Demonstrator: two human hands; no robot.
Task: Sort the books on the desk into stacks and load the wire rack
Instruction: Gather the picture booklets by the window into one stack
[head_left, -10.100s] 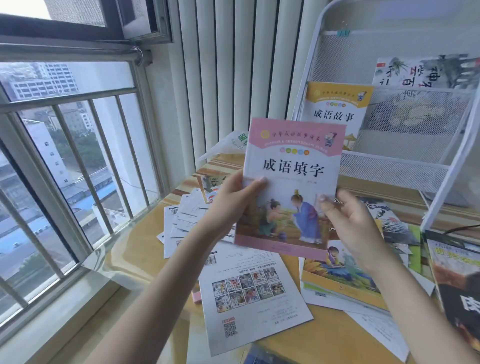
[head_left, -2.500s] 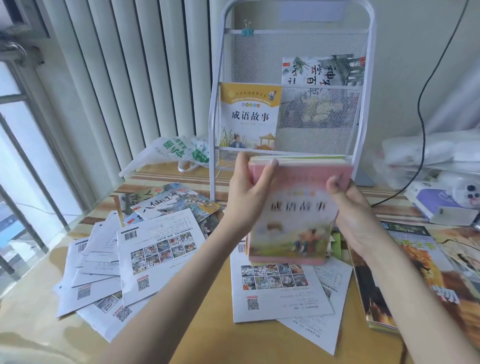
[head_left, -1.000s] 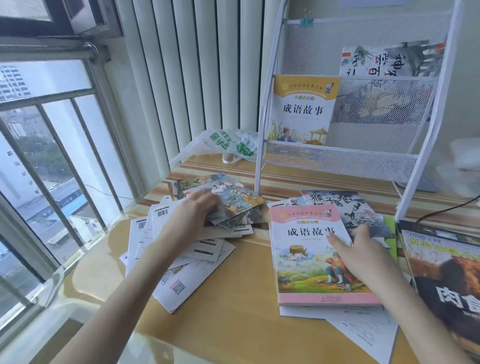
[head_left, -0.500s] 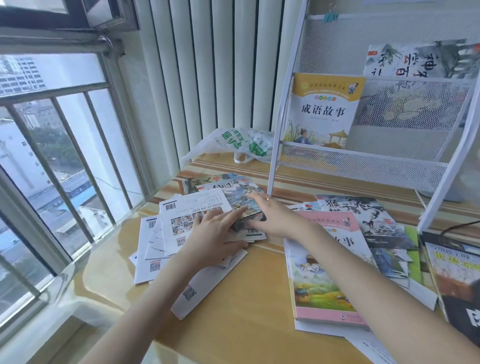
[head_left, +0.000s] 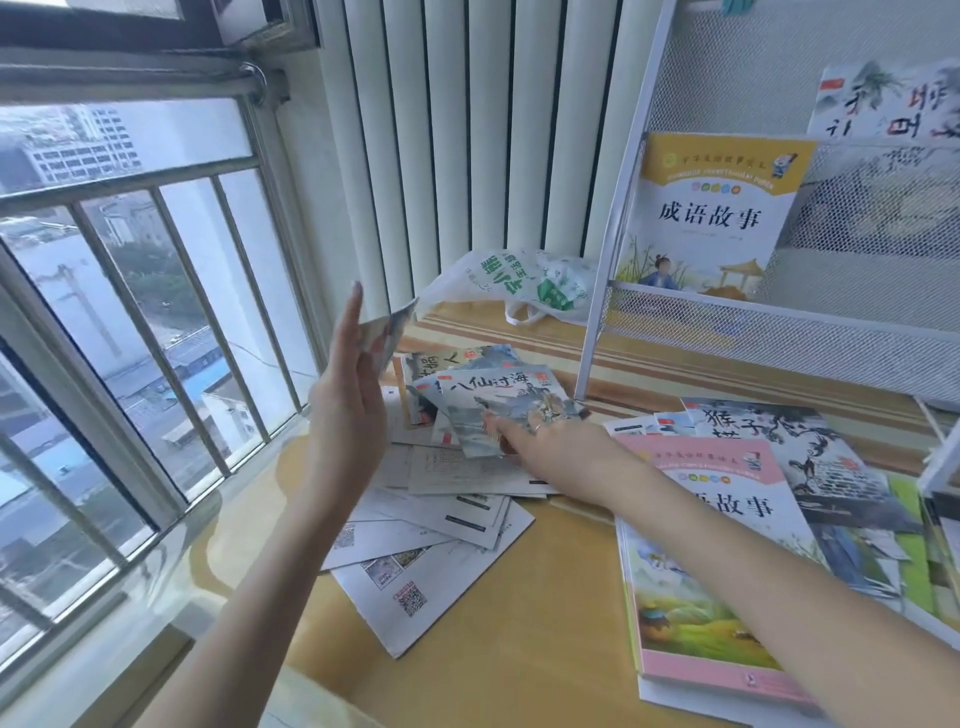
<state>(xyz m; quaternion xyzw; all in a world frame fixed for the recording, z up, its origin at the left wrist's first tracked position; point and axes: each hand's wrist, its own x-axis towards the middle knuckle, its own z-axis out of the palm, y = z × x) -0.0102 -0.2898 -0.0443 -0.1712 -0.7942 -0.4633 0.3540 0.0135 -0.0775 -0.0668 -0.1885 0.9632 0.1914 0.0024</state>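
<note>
1. We are finding the left hand (head_left: 347, 415) raised above the desk (head_left: 519, 649), holding a thin booklet (head_left: 388, 332) upright against its straightened fingers; the thumb side is hidden, so we cannot tell exactly how it is gripping.
2. We are seeing the right hand (head_left: 550, 441) reaching across to the scattered pile (head_left: 447, 499), its fingertips lying on a picture booklet titled in black characters (head_left: 498, 405). The fingers are looking spread and fairly straight, pressing rather than clamping.
3. We are noting that the pile is lying fanned and overlapping, white back covers with barcodes and codes facing up, coloured covers toward the far side.
4. We are recording a pink-covered book (head_left: 717, 545) lying flat on the near right of the desk, on top of loose white sheets, partly crossed by the right forearm. Beyond it, an ink-painting booklet (head_left: 779, 441) is lying tilted.
5. We are observing the white wire rack (head_left: 779, 332) standing at the back right, with a yellow-topped book (head_left: 717, 218) standing upright in its lower pocket and another cover showing in the upper right pocket.
6. We are seeing bare desk surface between the pile and the pink-covered book, and along the near edge.
7. We are noting a plastic bag (head_left: 519, 286) lying just left of the rack's foot, and the barred window (head_left: 130, 312) bordering the desk's left side.
</note>
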